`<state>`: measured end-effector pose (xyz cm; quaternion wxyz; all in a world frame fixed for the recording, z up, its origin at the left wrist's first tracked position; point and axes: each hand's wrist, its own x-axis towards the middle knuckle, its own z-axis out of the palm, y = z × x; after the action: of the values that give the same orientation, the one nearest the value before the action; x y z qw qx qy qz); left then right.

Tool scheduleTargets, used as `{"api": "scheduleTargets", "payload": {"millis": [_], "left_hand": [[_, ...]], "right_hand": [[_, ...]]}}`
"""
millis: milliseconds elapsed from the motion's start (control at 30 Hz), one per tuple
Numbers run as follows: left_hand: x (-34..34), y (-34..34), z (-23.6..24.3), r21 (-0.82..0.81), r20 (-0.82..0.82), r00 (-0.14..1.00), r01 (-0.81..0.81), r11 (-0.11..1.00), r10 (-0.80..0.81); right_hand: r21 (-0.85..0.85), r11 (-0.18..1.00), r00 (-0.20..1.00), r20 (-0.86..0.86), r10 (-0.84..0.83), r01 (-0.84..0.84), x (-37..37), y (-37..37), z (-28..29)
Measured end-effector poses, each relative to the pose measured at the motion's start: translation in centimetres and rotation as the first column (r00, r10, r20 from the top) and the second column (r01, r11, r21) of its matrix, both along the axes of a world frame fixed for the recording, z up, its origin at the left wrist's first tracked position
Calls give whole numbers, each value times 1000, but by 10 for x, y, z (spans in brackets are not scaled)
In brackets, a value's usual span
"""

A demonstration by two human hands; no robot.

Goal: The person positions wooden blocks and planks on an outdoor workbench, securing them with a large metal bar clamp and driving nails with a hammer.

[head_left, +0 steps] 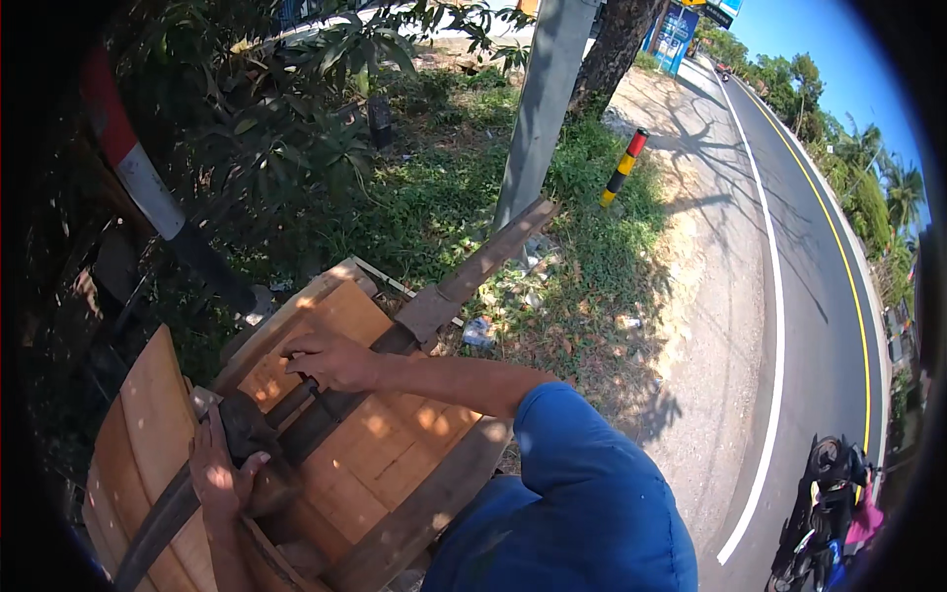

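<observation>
A long, dark clamp-like bar lies across light-brown wooden boards, rising toward the upper right. At its lower left sits a bulky dark block. My left hand grips this block, its thumb on top and its fingers along the left side. A dark screw-like shaft runs from the block toward the middle. Above the shaft, my right hand has its fingers curled round the top of a thin dark rod. Part of the rod is hidden by the fingers.
Curved wooden panels stand at the left. Beyond are a grey pole, a leaning red, white and black post, and a short striped post. At right a road carries a motorcycle with a rider.
</observation>
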<state>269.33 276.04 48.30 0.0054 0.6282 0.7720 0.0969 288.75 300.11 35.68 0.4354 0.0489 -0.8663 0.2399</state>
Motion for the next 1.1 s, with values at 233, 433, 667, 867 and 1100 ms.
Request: {"api": "scheduleTargets", "payload": {"millis": [233,433,667,867,1100], "left_hand": [[1,0,0,53,-64,995,79,995,-75],[4,1,-1,18,-48,998,34,999,-33],[5,-8,-4,56,-107,992,77,995,-71],[3,4,-10,69,-118,987,122,990,-114],[-15,4,-1,112,224,967,96,989,-119]], "right_hand": [[404,915,997,-72,39,-7,24,-5,22],[-174,983,971,222,91,-52,14,-26,15],[-397,895,944,321,-72,203,5,-48,33],[-798,501,844,492,216,336,7,-41,51],[-921,352,973,212,92,167,9,-76,47]]}}
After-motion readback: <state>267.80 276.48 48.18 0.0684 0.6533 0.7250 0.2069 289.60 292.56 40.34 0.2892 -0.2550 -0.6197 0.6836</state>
